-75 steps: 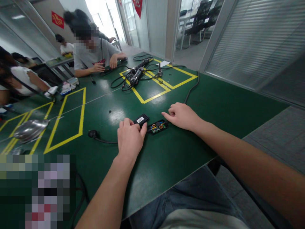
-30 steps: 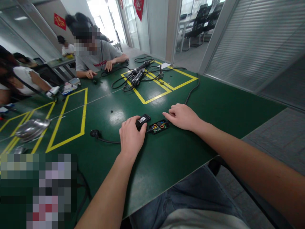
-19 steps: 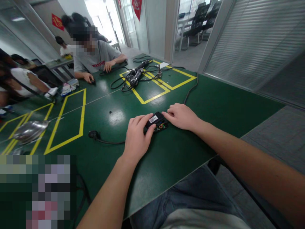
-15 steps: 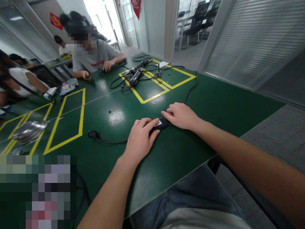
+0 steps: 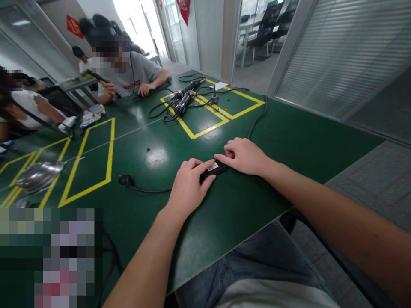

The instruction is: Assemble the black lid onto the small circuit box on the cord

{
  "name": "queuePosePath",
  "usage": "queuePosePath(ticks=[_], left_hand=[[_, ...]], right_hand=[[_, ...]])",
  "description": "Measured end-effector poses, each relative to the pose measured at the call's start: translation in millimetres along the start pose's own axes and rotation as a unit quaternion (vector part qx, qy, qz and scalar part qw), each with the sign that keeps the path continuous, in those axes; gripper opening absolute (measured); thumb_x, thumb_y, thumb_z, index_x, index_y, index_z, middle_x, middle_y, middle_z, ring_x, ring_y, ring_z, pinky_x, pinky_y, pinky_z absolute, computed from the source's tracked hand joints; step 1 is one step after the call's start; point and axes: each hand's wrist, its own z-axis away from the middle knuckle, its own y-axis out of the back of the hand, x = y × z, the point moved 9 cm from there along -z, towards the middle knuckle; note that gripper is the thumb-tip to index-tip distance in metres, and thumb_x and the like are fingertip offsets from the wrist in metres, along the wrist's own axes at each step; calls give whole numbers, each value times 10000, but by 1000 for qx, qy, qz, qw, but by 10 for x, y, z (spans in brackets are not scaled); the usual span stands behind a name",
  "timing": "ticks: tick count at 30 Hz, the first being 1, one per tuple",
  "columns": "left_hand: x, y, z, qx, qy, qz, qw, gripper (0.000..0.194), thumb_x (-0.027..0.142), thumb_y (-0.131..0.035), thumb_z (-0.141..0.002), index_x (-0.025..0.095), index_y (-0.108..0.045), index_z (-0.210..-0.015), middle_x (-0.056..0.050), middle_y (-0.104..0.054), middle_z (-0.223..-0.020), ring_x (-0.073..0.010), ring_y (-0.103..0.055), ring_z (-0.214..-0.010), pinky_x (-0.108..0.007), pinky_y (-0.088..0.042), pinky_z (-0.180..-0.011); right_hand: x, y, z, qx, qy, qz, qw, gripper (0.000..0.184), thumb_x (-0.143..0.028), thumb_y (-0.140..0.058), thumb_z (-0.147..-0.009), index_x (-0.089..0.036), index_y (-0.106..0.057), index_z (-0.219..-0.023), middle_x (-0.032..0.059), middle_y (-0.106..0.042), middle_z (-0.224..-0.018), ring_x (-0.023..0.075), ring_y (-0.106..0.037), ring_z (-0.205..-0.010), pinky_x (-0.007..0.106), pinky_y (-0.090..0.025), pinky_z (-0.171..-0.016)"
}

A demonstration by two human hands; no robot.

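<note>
A black power adapter (image 5: 221, 168) with a white label lies flat on the green table (image 5: 321, 132). My left hand (image 5: 192, 182) is closed over its left part, thumb at the near side and fingers across the top. At its right end, my right hand (image 5: 242, 156) has curled fingers and one stretched digit on the adapter's top. A cord runs left from under my left hand to a black plug (image 5: 125, 180). Beyond my right hand, a black cable (image 5: 257, 119) leads to the far table edge. The adapter's ends are partly hidden by my hands.
Yellow tape (image 5: 111, 149) marks rectangles on the table. Black tools with coiled cables (image 5: 183, 100) lie at the back, beside a small metal part (image 5: 214, 96). A shiny metal bowl (image 5: 40, 175) is at left. A co-worker (image 5: 128, 72) sits opposite, holding a dark tool (image 5: 98, 77).
My right hand's stretched digit has come down onto the adapter's right end and its other fingers have curled in. My left hand stays put. The co-worker opposite has raised a dark tool.
</note>
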Motion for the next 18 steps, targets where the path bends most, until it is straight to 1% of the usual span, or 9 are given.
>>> queuePosePath(ticks=[5,13,18], left_hand=[[-5,-7,-4,-10,11,4,1000,413,240,-789,-1016,253,-764,-1428,-68,-732,-1143,-270,-671,-1080,-467,-581,-1015],[9,-20,0,-11,6,-14,1000,422,243,-783,-1018,268,-749,-1438,-69,-733,-1157,-284,-670,-1103,-481,-581,-1014],[19,-19,10,-11,-4,-17,1000,414,251,-770,-1032,260,-746,-1446,-76,-733,-1172,-285,-664,-1105,-483,-582,-1017]], right_hand=[[-11,-6,1,-6,8,3,1000,520,-582,-542,-1056,-252,-467,-662,49,-597,-733,235,-508,-761,387,-329,-727],[-9,-9,-1,-12,2,10,1000,518,-577,-543,-1058,-255,-450,-663,53,-604,-741,238,-510,-765,385,-314,-724],[-17,-2,5,-14,0,10,1000,503,-556,-547,-1061,-255,-453,-669,57,-618,-760,244,-524,-785,385,-325,-737]])
